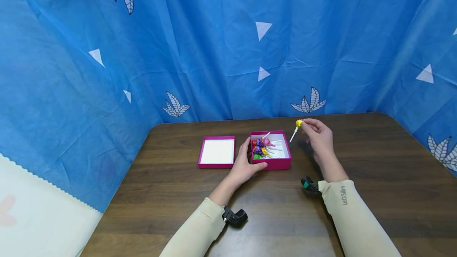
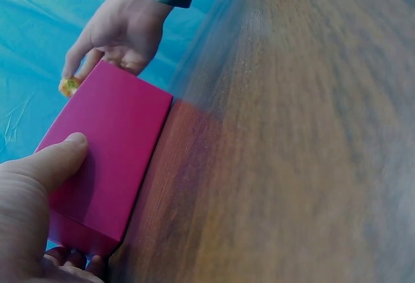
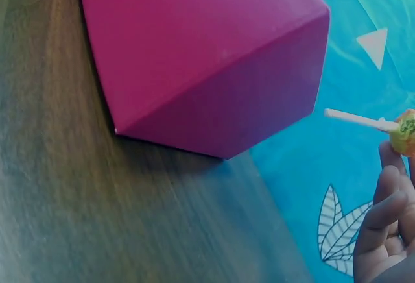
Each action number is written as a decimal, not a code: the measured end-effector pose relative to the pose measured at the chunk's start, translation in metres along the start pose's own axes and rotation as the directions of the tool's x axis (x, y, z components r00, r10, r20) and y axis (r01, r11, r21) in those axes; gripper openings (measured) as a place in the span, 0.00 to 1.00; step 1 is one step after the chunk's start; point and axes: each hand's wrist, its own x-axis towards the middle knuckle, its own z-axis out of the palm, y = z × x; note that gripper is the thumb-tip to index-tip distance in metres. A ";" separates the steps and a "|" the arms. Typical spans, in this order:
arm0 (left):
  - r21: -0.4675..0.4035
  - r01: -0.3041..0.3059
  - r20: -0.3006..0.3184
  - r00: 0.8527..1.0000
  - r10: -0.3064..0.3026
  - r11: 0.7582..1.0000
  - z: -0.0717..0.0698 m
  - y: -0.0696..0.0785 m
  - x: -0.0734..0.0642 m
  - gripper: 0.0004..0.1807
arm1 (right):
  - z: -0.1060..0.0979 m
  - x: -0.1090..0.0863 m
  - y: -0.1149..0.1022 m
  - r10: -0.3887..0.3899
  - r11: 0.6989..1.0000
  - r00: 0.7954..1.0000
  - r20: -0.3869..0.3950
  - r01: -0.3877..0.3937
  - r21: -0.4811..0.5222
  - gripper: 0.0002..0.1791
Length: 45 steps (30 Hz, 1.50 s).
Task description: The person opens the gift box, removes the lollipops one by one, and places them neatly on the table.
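The right hand [image 1: 320, 140] pinches a yellow lollipop [image 1: 298, 123] by its wrapped head, between thumb and fingers, in the air to the right of a pink box [image 1: 275, 164]. The lollipop is tilted: in the head view its long axis runs down from the head, and the white stick points to the near left, beside the right rim of the box. The right wrist view shows a visible gap between the stick's tip and the box, but there the head is partly cut by the picture's edge. The left hand [image 1: 244, 165] grips the box at its near left corner. The left wrist view shows well the thumb lying on the near wall and the fingers bent at the left end; from there the box hides the lollipop's stick. Only the head view shows inside the box, where several wrapped lollipops [image 1: 262, 142] lie with heads at the left and sticks mostly to the right. The right wall of the box stands between these and the held one. To the left, just beyond the left hand, the lid [image 1: 217, 152] lies with its white inside upward. All rests on a brown wooden surface [image 1: 275, 209], and a blue curtain [image 1: 214, 50] hangs behind its far edge.
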 end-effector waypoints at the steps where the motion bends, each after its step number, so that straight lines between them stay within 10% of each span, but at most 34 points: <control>1: 0.000 -0.003 0.001 1.000 0.003 1.000 0.000 0.000 0.000 0.55 | -0.001 0.001 0.001 0.005 1.000 1.000 -0.002 -0.005 0.029 0.17; 23: 0.038 -0.005 0.005 1.000 0.005 0.999 0.001 -0.001 -0.001 0.55 | -0.004 0.007 0.041 -0.071 0.946 0.997 0.021 0.074 -0.315 0.22; 35: 0.043 -0.007 0.002 1.000 0.007 0.999 0.000 -0.002 0.000 0.55 | -0.004 0.007 0.039 -0.110 0.796 0.986 0.122 0.162 -0.583 0.20; 45: 0.051 -0.008 0.002 1.000 0.008 0.999 0.000 -0.002 0.000 0.55 | 0.002 0.010 0.041 -0.112 0.768 0.991 0.074 0.134 -0.626 0.18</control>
